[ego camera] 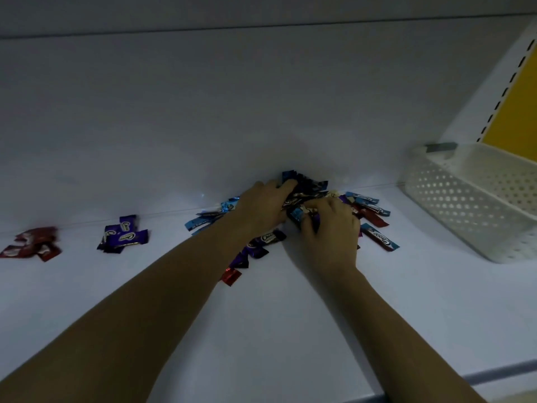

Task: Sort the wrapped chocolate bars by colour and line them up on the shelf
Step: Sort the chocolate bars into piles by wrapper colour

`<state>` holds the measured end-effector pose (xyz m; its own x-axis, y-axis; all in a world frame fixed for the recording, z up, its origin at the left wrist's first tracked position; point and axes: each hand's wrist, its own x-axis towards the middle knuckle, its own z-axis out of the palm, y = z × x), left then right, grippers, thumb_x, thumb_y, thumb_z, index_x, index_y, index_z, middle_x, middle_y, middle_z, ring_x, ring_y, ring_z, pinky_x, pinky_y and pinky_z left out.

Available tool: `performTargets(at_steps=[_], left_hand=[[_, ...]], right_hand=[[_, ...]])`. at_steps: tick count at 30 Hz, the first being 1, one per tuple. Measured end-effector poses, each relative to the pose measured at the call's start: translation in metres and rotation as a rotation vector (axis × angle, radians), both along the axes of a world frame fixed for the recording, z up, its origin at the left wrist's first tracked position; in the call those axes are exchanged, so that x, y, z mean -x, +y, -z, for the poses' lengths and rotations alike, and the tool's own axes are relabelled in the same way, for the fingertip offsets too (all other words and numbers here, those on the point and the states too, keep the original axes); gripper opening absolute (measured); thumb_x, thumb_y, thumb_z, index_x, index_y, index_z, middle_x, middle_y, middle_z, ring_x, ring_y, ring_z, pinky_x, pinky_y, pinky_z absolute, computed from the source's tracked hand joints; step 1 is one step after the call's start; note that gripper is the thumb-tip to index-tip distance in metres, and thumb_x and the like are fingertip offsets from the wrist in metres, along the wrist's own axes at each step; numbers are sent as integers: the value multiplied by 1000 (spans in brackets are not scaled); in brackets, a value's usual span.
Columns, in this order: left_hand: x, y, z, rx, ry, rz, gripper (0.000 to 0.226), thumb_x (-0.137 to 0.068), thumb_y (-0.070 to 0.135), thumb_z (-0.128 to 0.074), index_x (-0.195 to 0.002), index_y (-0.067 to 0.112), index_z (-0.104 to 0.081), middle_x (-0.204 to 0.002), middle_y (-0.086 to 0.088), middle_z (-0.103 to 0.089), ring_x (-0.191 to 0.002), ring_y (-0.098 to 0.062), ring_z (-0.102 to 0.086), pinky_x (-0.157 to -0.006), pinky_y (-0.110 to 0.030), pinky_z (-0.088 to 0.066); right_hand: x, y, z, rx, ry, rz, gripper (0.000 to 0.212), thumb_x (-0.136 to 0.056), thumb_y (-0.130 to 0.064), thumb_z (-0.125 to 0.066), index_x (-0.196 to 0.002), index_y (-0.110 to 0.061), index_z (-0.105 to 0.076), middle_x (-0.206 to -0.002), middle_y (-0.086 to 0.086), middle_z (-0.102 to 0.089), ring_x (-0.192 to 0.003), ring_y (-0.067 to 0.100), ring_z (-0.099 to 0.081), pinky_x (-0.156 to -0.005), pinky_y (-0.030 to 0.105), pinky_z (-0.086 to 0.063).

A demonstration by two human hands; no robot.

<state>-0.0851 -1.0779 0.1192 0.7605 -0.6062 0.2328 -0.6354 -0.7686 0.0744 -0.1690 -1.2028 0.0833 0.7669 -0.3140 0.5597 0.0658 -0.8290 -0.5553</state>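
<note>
A mixed heap of wrapped chocolate bars [312,189] in blue, purple and red lies against the back wall of the white shelf [290,330]. My left hand [261,206] rests on the heap's left side, its fingers reaching into the bars. My right hand [329,225] is curled round a few bars at the heap's front. A small red group [35,242] lies at the far left, and a purple group [122,235] sits just right of it. Light blue bars [207,219] lie beside my left wrist.
A white perforated plastic basket [470,205] stands at the right of the shelf, in front of a yellow side panel [511,109]. One red bar [231,276] lies loose under my left forearm. The shelf's front edge [465,376] runs along the lower right.
</note>
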Motion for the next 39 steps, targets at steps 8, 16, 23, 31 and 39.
performTargets(at_steps=[8,16,23,31,39], left_hand=[[5,17,-52,381,273,-23,87,-96,26,-56,-152,15,9,-136,-14,-50,-112,-27,-55,-90,-27,-44],[33,53,-61,1065,620,-109,49,-92,17,-62,-136,15,-41,-119,-2,-60,-98,-8,-61,-75,-14,-51],[63,106,-51,1340,718,-185,42,-91,14,-63,-129,15,-46,-115,-9,-64,-100,-22,-65,-81,-32,-56],[91,180,-39,1477,570,-342,30,-93,9,-60,-116,22,-46,-109,-10,-63,-97,-25,-64,-80,-37,-55],[116,223,-31,1514,589,-375,30,-93,10,-59,-115,28,-47,-106,-8,-64,-82,-21,-66,-55,-28,-55]], right_hand=[[6,3,-2,-41,-41,-70,23,-90,-21,-56,-111,-21,-64,-114,-1,-59,-112,18,-48,-100,44,-36],[10,14,-25,-308,-21,-317,21,-96,-24,-51,-111,-16,-62,-104,-1,-63,-93,7,-57,-82,28,-50],[-5,87,-73,-1030,320,-534,37,-92,-35,-57,-122,-13,-49,-103,6,-64,-78,14,-66,-57,23,-52],[-13,172,-75,-965,359,-587,14,-96,-17,-52,-100,-5,-59,-82,13,-61,-69,23,-60,-56,30,-49],[31,185,-2,-387,117,-701,25,-101,-20,-40,-122,-14,-52,-115,-1,-53,-101,6,-51,-86,24,-43]])
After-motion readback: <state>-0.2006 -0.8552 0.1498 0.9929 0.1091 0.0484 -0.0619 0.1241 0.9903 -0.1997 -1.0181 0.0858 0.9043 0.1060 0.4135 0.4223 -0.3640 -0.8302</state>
